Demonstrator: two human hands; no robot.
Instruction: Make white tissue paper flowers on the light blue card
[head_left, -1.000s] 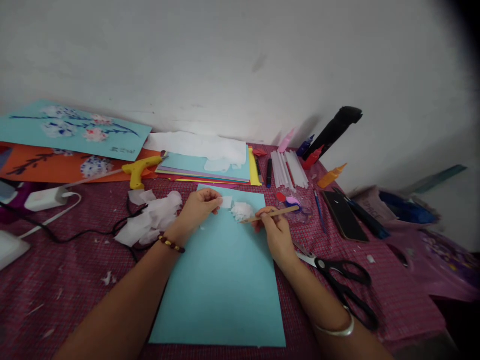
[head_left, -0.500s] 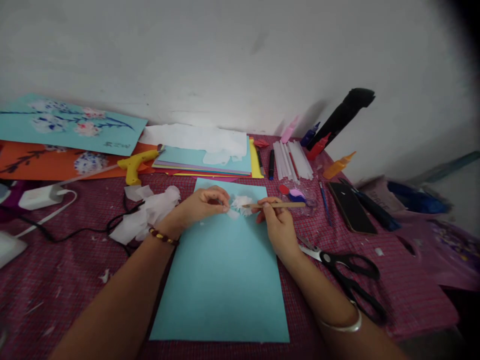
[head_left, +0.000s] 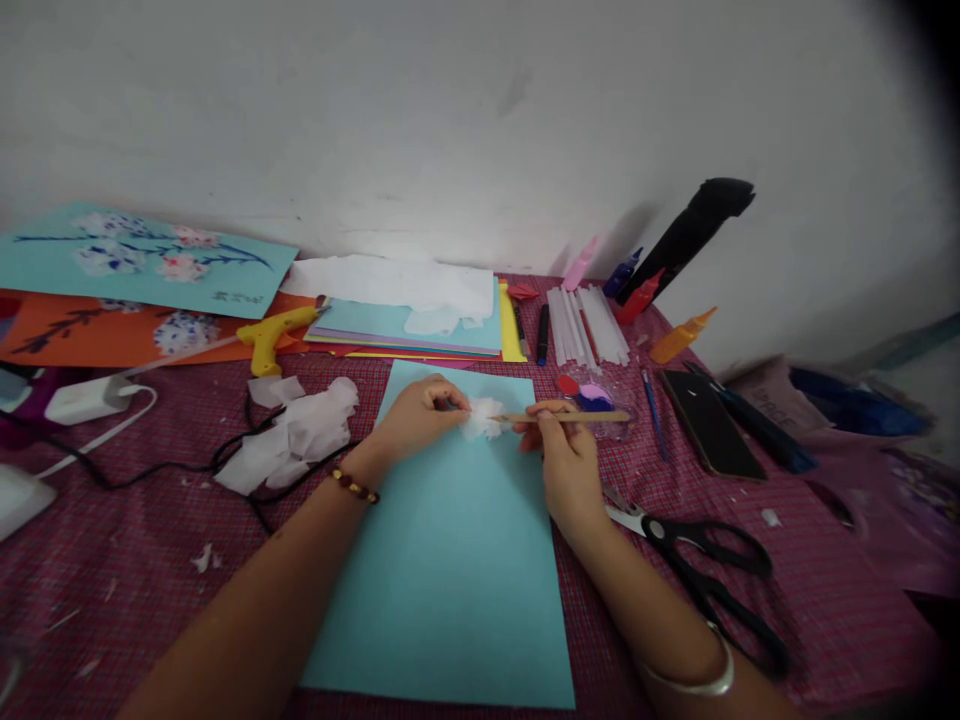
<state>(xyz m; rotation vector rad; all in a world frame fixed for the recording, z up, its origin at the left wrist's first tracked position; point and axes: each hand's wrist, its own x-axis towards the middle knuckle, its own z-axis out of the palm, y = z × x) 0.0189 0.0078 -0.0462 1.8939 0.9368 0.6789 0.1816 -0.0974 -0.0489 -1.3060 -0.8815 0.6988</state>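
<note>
A light blue paper sheet lies in front of me, with a white tissue-paper flower near its far end. My left hand is closed, thumb and forefinger pinched at the flower's left edge on white tissue paper. In my right hand is a thin light wooden stick, held like a pen. Its left tip touches the flower, or lies just over it. Crumpled white tissue pieces rest left of the sheet. Black-handled scissors lie beside my right forearm.
A yellow glue gun and a stack of coloured paper stand behind. Flower pictures lean at the far left. Glue sticks, paint bottles, a paint palette and a phone sit on the right.
My left hand has moved slightly right to the flower, and the loose tissue piece at its fingertips now merges with it. The stick and right hand have shifted a little right.
</note>
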